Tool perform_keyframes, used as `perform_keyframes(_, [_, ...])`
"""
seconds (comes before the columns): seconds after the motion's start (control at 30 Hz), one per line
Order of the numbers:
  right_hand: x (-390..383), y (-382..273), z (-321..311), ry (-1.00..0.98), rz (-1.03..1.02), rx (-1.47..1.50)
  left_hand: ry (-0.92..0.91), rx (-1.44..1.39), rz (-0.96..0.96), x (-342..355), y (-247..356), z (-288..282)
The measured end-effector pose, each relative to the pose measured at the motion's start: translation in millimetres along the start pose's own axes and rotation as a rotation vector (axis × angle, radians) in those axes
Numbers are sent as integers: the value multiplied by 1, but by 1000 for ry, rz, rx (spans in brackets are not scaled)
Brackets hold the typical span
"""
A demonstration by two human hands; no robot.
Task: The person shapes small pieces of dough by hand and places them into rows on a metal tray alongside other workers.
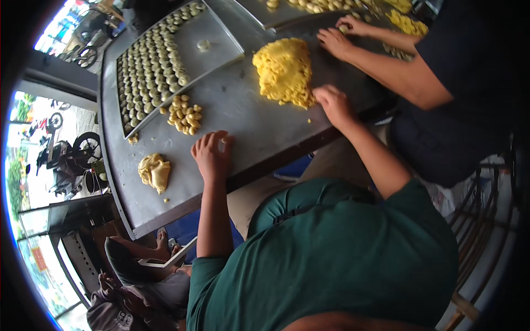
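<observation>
My left hand [211,157] is over the near side of the metal table, its fingers curled round a small pale piece of dough [223,141] that shows only in part. Against the right edge of a big mound of crumbly yellow filling [282,71], my right hand [333,106] has its fingers bent and closed on the mash. Beyond my left hand lies a pile of small dough balls [185,115]. A larger lump of smooth dough [155,172] rests farther left.
A metal tray [218,41] with rows of round filled pieces [152,71] stands at the back left. On the right, a co-worker's hands [345,39] work near a second tray [265,19]. Someone sits below the table's left end, beside a white frame-like object [168,262].
</observation>
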State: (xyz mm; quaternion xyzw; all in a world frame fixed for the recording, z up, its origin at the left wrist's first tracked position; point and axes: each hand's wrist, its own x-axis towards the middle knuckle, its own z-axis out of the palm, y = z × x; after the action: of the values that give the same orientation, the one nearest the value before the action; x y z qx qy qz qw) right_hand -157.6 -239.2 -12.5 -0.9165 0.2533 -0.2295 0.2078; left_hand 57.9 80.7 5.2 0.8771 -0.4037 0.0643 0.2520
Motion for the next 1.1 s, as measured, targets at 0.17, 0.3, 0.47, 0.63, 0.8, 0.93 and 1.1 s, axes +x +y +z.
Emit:
perform_keyframes(0.17, [1, 33, 7, 257, -220, -185, 19, -26, 34, 5, 5, 0])
perform_keyframes(0.3, [-12, 32, -23, 136, -113, 14, 30, 20, 53, 5, 2, 4])
perform_keyframes(0.47, [-51, -10, -15, 121, 44, -30, 44, 45, 48, 3, 2, 7])
perform_keyframes(0.63, [-48, -49, 4, -57, -195, 80, 10, 80, 52, 2, -4, 10])
perform_keyframes(0.8, [-9, -16, 4, 212, -85, -126, 21, -45, 63, 5, 2, 8])
perform_keyframes(0.93, [-33, -15, 12, 147, -238, -166, 27, 14, 86, 3, 1, 8])
perform_keyframes(1.1, [-31, -4, -10, 29, -66, 82, 31, -107, 56, 1, -8, 10])
